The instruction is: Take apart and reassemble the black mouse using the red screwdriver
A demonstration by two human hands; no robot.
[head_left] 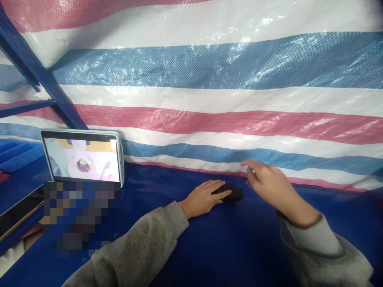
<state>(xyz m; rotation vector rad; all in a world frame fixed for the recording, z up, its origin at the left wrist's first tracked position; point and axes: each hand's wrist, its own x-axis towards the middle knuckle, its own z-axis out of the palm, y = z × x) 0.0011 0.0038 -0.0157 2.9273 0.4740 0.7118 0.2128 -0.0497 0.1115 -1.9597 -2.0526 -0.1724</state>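
Observation:
My left hand lies palm down on the blue surface, its fingers stretched out over the left part of a black computer mouse. To the right of the mouse, my right hand is raised above the surface, near the striped sheet. Its index finger points left and bends slightly, with a gap between it and the thumb. The other fingers of that hand are mostly hidden, and nothing shows in its grasp. Grey sleeves cover both forearms.
A tablet or phone in a pale case stands upright at the left, its screen lit. Before it lies a dark phone, beside a pixelated patch. A striped plastic sheet hangs behind the blue surface. Blue metal bars cross the upper left.

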